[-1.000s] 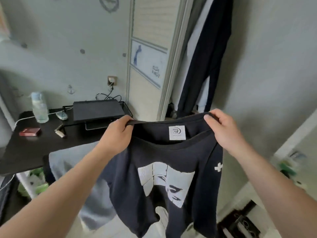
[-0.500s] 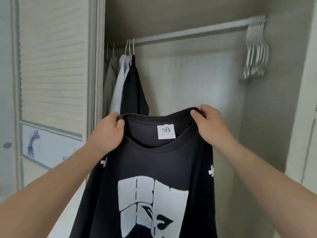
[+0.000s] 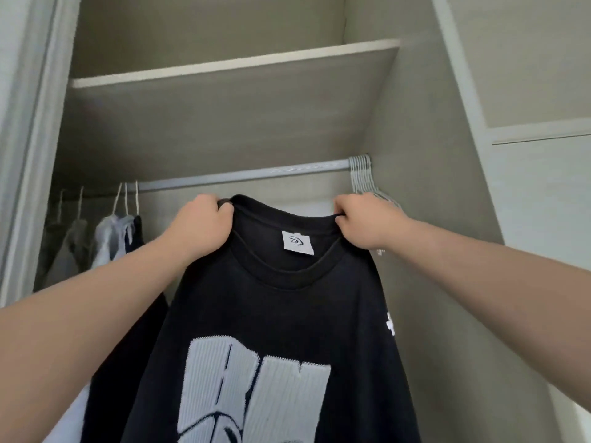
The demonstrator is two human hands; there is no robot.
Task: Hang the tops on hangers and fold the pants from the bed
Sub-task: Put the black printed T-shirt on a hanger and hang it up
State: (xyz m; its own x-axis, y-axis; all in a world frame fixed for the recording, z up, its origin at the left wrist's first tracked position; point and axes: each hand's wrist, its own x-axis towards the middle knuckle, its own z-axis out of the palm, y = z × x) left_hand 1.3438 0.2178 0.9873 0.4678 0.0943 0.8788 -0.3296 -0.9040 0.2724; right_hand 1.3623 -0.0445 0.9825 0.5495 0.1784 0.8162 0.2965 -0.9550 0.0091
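I hold a black top with a white printed graphic and a white neck label up in front of an open wardrobe. My left hand grips the left side of its collar. My right hand grips the right side. The top hangs flat, front towards me, just below the grey clothes rail. A bunch of several empty pale hangers hangs at the rail's right end, partly behind my right hand.
Several tops on hangers, grey, white and dark, crowd the rail's left end. A wardrobe shelf runs above the rail. The wardrobe's side wall stands at the right and a door frame at the left.
The view has swung from the desk to the wardrobe and tilted upward. Both hands have raised the black top towards the rail, keeping their grip on the collar.
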